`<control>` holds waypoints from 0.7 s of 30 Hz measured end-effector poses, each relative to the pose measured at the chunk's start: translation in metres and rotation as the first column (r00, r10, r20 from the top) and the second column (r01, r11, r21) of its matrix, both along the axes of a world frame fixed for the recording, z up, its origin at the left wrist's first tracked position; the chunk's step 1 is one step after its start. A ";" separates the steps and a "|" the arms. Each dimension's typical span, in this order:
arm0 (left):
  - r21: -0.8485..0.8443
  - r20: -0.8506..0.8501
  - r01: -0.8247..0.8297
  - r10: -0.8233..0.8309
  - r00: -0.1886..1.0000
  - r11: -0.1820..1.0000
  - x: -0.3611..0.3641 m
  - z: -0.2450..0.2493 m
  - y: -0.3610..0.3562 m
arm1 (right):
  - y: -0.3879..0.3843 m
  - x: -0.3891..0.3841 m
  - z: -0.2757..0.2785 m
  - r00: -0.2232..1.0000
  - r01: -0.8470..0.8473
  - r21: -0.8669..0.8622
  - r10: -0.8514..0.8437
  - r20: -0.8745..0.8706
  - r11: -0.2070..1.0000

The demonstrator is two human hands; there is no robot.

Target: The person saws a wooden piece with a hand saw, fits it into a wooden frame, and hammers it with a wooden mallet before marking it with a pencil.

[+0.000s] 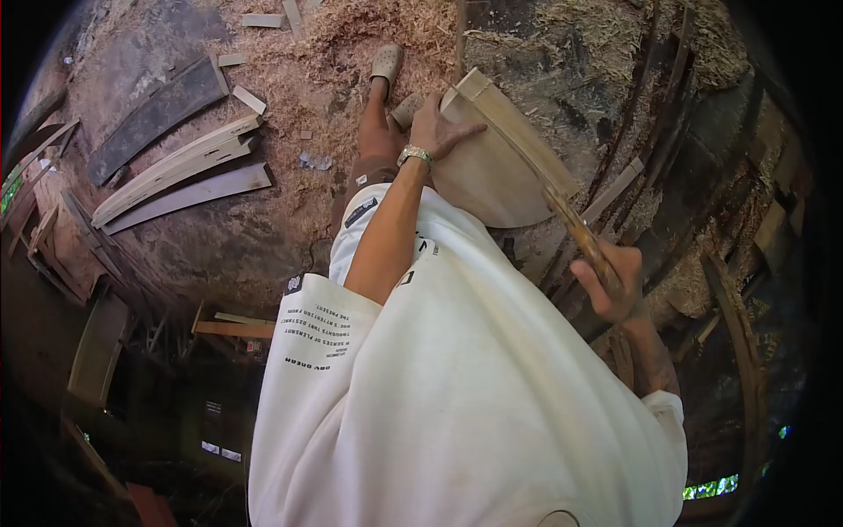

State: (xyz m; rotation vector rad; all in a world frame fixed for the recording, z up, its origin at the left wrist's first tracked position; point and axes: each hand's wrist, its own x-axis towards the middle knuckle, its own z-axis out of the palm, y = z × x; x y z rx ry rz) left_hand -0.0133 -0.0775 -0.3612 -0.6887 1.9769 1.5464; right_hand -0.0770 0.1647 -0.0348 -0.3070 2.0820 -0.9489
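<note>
Nearest my view, the white shirt (pixel 457 395) fills the lower middle and hides whatever lies below the chest. Just past its right edge I see the right hand (pixel 615 285), its grip wrapped tight round the handle of a long tool (pixel 580 230). The tool slants up and left along the straight edge of the wooden board (pixel 487 176), lying close against it. I cannot make out its working end.

Further out, the left forearm runs up the middle to a wristwatch (pixel 414 155). The left hand (pixel 442 130) lies flat on the board's upper left corner, fingers spread apart and pressing, clamped on nothing. The board has one straight edge on the right and a rounded edge facing the body, and sits between the two hands, in front of the knees.

Beyond the left hand, a sandalled foot (pixel 386 63) stands in pale shavings (pixel 307 97). To the left, the floor (pixel 202 246) is dark and bare, the widest open room I have. Past it lie curved planks (pixel 176 162) side by side and a dark plank (pixel 158 114), well apart from the hands. On the right, curved staves (pixel 738 325) crowd in just behind the right hand, leaving little room there.
</note>
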 end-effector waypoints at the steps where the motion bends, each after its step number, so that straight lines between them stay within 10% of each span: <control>1: -0.004 -0.001 -0.005 0.005 1.000 1.000 0.002 -0.006 0.002 | -0.001 0.002 0.003 1.000 -0.003 -0.001 0.003 -0.012 1.000; 7: -0.055 -0.025 0.005 -0.007 1.000 0.998 0.004 -0.006 0.004 | -0.032 0.004 -0.065 1.000 -0.004 0.042 0.004 0.005 0.999; 15: -0.081 0.021 0.020 -0.018 1.000 0.997 -0.003 0.006 0.004 | -0.021 0.010 -0.016 0.998 -0.033 0.007 0.033 -0.056 0.999; 21: -0.144 0.071 0.061 -0.051 0.996 0.988 -0.006 0.008 0.004 | -0.060 -0.007 -0.112 1.000 -0.014 0.050 0.015 -0.017 0.999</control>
